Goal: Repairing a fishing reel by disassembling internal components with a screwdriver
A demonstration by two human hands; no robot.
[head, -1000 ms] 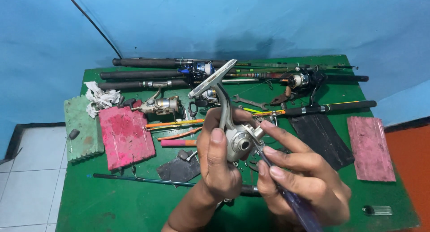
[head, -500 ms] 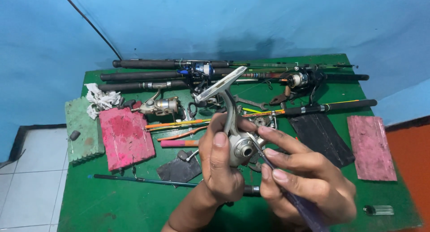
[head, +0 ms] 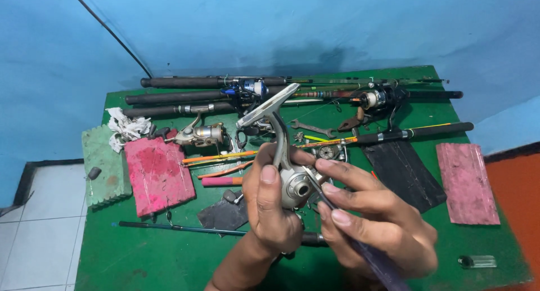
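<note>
My left hand grips a silver spinning reel body, its long foot pointing up and away from me. My right hand holds a dark-handled tool like a pen, and the tool's thin tip touches the round side of the reel. Both hands hover over the middle of the green table.
Several fishing rods with reels lie across the table's far edge. A second reel, a wrench, pliers, pink pads, a green pad, a black sheet and a thin rod surround the hands.
The reel has tilted slightly, its foot swinging a little right and up. My right hand has shifted a bit around the tool against the reel.
</note>
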